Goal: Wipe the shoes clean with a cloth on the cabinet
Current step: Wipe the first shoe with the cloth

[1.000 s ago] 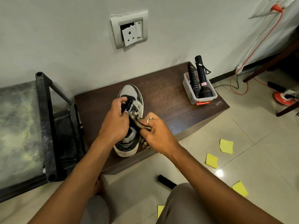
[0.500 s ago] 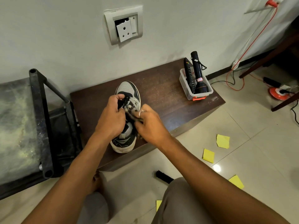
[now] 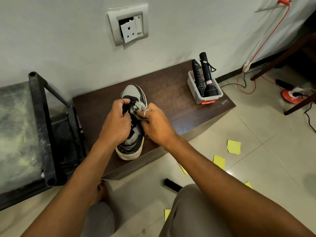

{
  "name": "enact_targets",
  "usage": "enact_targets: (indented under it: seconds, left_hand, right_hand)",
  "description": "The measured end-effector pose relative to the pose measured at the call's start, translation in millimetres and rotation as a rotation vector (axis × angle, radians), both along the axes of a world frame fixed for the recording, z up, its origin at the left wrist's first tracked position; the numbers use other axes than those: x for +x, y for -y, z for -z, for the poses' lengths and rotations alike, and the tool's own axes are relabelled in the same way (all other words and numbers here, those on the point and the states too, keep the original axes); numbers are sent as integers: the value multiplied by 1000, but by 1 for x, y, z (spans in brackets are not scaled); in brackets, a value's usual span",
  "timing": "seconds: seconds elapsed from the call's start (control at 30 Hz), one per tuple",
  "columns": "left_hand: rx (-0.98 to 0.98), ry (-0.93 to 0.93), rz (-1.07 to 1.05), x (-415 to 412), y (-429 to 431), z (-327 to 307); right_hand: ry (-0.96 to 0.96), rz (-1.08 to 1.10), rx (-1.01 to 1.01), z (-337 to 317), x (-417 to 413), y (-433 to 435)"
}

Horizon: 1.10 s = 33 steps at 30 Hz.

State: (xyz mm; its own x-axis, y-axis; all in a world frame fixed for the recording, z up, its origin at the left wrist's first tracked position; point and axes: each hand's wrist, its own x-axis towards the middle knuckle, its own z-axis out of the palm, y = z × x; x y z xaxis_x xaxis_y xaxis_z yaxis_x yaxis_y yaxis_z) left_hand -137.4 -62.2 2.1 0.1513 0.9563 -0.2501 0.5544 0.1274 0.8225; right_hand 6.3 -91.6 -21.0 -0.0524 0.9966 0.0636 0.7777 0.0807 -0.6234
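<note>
– Under both hands, on the dark cabinet, sits the shoe. Why hold it like that?

– My guess is that the left hand is the anchor. Its fingers are curled round the black tongue or laces at the throat, so the shoe cannot slide while it is rubbed.

– And the right hand?

– It is clenched on a small bunched cloth, which it pinches just beside the left fingers and presses against the lace area. A ring shows on one finger. Wadding the cloth tight probably lets it work in among the eyelets.

– Which way does the shoe lie?

– It stands upright on its sole, with its long axis running away from the person. The toe is beyond the hands and points toward the wall. The heel is below the wrists, close to the cabinet's near edge.

– Anything else nearby?

– To the right of the right hand, well apart, a clear tray holds a torch. On the floor beneath the right forearm lies a black brush.

– A second shoe?

– Only one is in view.
</note>
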Motion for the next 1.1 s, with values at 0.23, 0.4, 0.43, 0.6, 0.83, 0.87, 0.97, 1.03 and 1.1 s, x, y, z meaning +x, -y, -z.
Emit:
enact_targets:
  seconds: [0.23,0.4,0.43,0.6,0.83,0.87,0.97,1.03,1.1]
  left_hand:
    - [14,-1,-29,-2,2,1]
    - [4,17,1,-1,2,0]
    - [1,17,5,-1,3,-1]
    - [-2,47,-22,-2,5,-1]
    - [6,69,-22,-2,3,2]
    - [-2,67,-14,-3,2,1]
    - [-16,82,-12,-3,3,-1]
    - [-12,89,-18,-3,3,-2]
    - [2,81,-26,-2,3,-1]
  right_hand:
    - [-127,24,-65,-5,-5,24]
    - [-61,2,-1,-1,-3,26]
    - [-16,12,13,0,-3,15]
    - [-114,52,-58,-5,-6,4]
    - [-124,-17,23,3,-4,28]
    - [-50,-14,46,5,-3,17]
    - [80,26,31,6,-2,-12]
    - [99,60,-1,7,-3,-19]
    - [42,69,-19,5,-7,-12]
